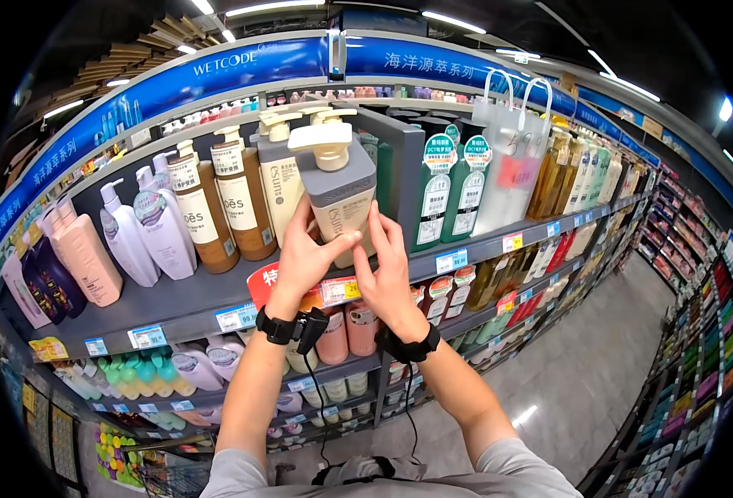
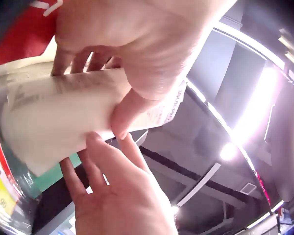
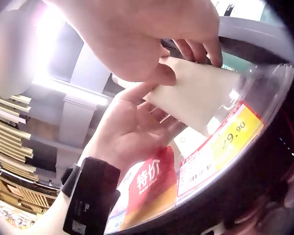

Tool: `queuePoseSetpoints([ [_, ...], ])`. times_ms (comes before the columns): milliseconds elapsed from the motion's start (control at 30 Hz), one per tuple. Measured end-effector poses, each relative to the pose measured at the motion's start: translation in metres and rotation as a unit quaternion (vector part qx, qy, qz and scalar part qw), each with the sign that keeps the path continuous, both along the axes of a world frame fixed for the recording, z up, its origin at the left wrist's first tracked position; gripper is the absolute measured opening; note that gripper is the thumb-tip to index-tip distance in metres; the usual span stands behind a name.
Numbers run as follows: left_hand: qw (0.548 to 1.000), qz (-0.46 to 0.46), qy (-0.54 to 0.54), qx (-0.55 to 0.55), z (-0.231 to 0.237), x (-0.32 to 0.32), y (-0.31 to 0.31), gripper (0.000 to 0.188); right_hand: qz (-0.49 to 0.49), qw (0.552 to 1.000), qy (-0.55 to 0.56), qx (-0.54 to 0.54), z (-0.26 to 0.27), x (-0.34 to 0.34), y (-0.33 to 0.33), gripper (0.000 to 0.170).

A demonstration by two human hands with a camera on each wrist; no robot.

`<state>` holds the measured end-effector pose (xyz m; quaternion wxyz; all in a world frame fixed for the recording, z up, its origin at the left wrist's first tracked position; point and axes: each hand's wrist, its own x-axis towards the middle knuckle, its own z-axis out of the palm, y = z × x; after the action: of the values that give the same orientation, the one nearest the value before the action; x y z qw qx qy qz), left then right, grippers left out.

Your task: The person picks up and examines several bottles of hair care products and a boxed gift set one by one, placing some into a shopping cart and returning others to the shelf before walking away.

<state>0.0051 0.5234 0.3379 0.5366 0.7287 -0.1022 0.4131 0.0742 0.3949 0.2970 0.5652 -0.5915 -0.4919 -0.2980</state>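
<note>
A pump bottle (image 1: 350, 187) with a grey upper part, a beige lower part and a cream pump head (image 1: 321, 139) is held between both hands at the shelf's front edge. My left hand (image 1: 301, 256) grips its left side, thumb across the printed face. From the other side my right hand (image 1: 389, 272) holds it, fingers along the side and thumb near the left thumb. Seen from the left wrist, the bottle's pale body (image 2: 54, 110) lies between the left hand (image 2: 132, 44) and right hand (image 2: 122, 196). The right wrist view shows its plain pale side (image 3: 201, 93).
Brown pump bottles (image 1: 242, 199) and lilac bottles (image 1: 163, 216) stand to the left on the shelf. Dark green bottles (image 1: 466, 187) and a clear bag (image 1: 511, 158) are on the right, past a grey divider (image 1: 399, 158). Price tags (image 1: 452, 261) line the shelf edge.
</note>
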Motion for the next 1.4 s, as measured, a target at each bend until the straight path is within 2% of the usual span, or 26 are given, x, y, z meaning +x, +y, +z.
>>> queuePoseSetpoints([
  [67,1.000,0.009,0.000,-0.009,-0.001,0.008,-0.001,0.068,-0.005,1.000,0.020,-0.007,-0.003,-0.004,0.007,0.068],
  [100,1.000,0.007,-0.005,0.003,0.000,0.010,-0.002,0.069,-0.003,0.999,0.026,-0.032,-0.005,-0.007,0.009,0.079],
  [200,1.000,0.001,-0.009,-0.021,-0.002,0.018,-0.004,0.071,-0.054,0.997,0.013,-0.050,-0.010,-0.014,0.016,0.082],
  [267,1.000,-0.006,-0.013,-0.009,-0.010,0.028,0.001,0.074,-0.048,0.997,0.023,-0.063,-0.014,-0.015,0.017,0.082],
  [367,0.998,0.053,-0.024,0.018,-0.020,0.039,0.006,0.078,-0.048,0.997,0.018,-0.064,-0.016,-0.011,0.020,0.081],
  [500,0.999,0.046,0.015,0.004,-0.021,0.034,0.002,0.077,-0.025,0.997,0.010,-0.068,-0.018,-0.008,0.017,0.079],
  [567,0.982,0.160,-0.030,0.091,-0.027,0.041,0.005,0.075,-0.020,0.997,0.006,-0.071,-0.016,-0.007,0.014,0.079],
  [600,0.982,0.160,-0.027,0.091,-0.024,0.040,0.002,0.075,0.000,0.997,0.017,-0.071,-0.013,-0.006,0.014,0.079],
  [667,0.989,0.144,0.002,0.021,-0.019,0.034,-0.008,0.073,0.021,0.997,0.033,-0.073,-0.015,-0.010,0.009,0.079],
  [767,0.976,0.208,-0.026,0.063,-0.022,0.018,-0.021,0.072,0.011,0.993,-0.031,-0.112,-0.022,-0.018,-0.007,0.080],
  [800,0.966,0.241,-0.041,0.081,-0.026,0.010,-0.027,0.072,0.024,0.992,-0.022,-0.122,-0.025,-0.025,-0.017,0.076],
  [833,0.974,0.208,-0.067,0.066,-0.031,0.000,-0.033,0.069,0.049,0.993,0.000,-0.110,-0.031,-0.031,-0.027,0.072],
  [933,0.982,0.180,-0.040,0.043,-0.056,-0.040,-0.057,0.057,0.113,0.987,0.061,-0.102,-0.059,-0.045,-0.054,0.064],
  [1000,0.993,0.118,0.024,0.016,-0.088,-0.061,-0.065,0.045,0.138,0.977,0.106,-0.125,-0.083,-0.052,-0.067,0.060],
  [1100,0.983,0.097,0.158,-0.008,-0.128,-0.090,-0.086,0.036,0.257,0.927,0.236,-0.138,-0.138,-0.066,-0.074,0.062],
  [1167,0.975,0.141,0.168,-0.028,-0.167,-0.104,-0.097,0.036,0.321,0.875,0.324,-0.159,-0.170,-0.083,-0.079,0.062],
  [1300,0.935,0.224,0.255,-0.097,-0.233,-0.159,-0.115,0.039,0.389,0.807,0.384,-0.224,-0.247,-0.114,-0.085,0.062],
  [1400,0.900,0.270,0.309,-0.148,-0.246,-0.206,-0.136,0.043,0.431,0.761,0.397,-0.279,-0.276,-0.139,-0.090,0.061],
])
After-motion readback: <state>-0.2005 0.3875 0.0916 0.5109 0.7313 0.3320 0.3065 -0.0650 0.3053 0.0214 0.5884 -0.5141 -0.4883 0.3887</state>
